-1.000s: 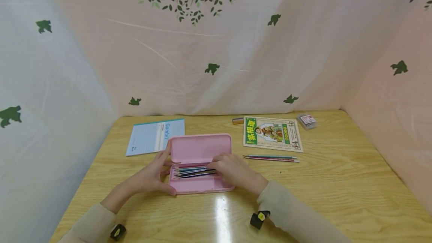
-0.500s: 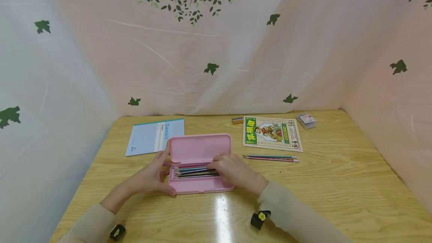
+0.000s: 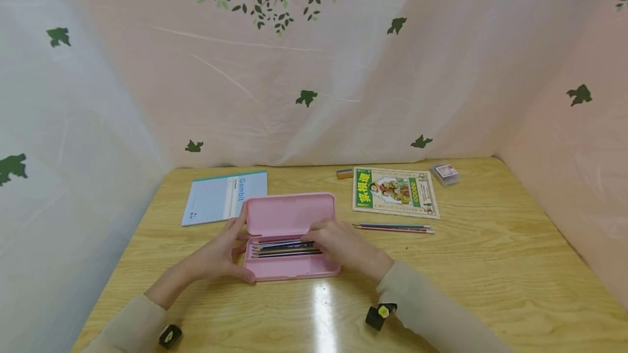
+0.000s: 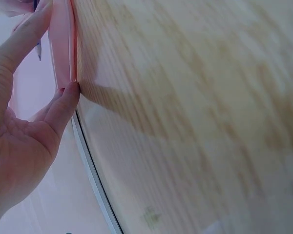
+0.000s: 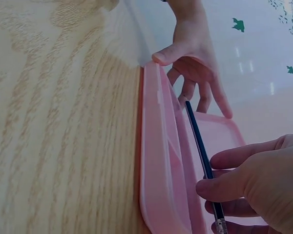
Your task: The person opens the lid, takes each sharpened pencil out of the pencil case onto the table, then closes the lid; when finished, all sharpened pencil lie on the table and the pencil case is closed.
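A pink pencil case (image 3: pixel 277 270) stands with its lid raised, and several pencils (image 3: pixel 279 255) lie in its back compartment, points to the left. My left hand (image 3: pixel 221 255) holds the case's left end, thumb at the near corner, forefinger up along the lid. In the left wrist view its fingertips (image 4: pixel 71 90) are right at the case's lower edge. Over the right part of the case, my right hand (image 3: pixel 343 247) pinches a dark pencil (image 5: pixel 199 141) near its eraser end, between thumb and fingers. That hand hides the right ends of the pencils in the head view.
A blue notebook (image 3: pixel 211 200) lies behind the case on the left. Two pencils (image 3: pixel 394 228) lie to the right, before an illustrated booklet (image 3: pixel 394 192). A small orange-and-blue block (image 3: pixel 345 174) and a clear little box (image 3: pixel 445 174) are near the table's back edge.
My right hand has shifted slightly to the right, and the pencils under it in the case lie a little differently. The left hand stays at the case's left end.
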Tool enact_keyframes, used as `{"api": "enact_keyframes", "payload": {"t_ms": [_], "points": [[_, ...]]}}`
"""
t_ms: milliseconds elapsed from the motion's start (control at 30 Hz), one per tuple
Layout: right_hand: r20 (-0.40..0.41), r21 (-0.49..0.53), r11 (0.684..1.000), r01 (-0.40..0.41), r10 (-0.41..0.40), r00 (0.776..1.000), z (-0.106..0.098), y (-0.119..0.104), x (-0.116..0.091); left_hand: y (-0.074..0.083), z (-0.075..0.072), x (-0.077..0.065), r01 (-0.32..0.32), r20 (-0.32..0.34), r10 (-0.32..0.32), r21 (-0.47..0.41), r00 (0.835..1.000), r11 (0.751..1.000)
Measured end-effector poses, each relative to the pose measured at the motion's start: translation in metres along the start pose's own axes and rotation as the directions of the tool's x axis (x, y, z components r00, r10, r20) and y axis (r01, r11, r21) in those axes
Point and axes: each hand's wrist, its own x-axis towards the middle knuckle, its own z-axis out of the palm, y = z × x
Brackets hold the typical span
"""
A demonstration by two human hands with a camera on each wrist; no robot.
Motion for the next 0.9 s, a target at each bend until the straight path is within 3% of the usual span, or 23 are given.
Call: {"api": "enact_keyframes", "payload": {"t_ms": [233, 467, 733, 900], "points": [[-0.004, 0.050, 0.999, -0.017, 0.017, 1.000, -0.011, 0.004, -0.006, 0.002, -0.001, 0.000, 0.028, -0.002, -0.028, 0.000, 1.000, 1.000], [-0.071, 0.037, 0.999, 0.007, -0.004, 0.997, -0.025, 0.011, -0.017, 0.003, -0.001, 0.000, 0.035, -0.001, -0.035, 0.006, 0.999, 0.999], [-0.089, 0.038, 0.999, 0.005, -0.001, 0.996, -0.038, 0.023, -0.038, 0.001, -0.001, 0.000, 0.019, -0.001, -0.019, -0.010, 1.000, 1.000], [-0.061, 0.041, 0.998, -0.037, 0.040, 0.997, -0.042, 0.033, -0.055, 0.000, 0.000, 0.000, 0.002, -0.007, -0.002, -0.006, 1.000, 1.000]]}}
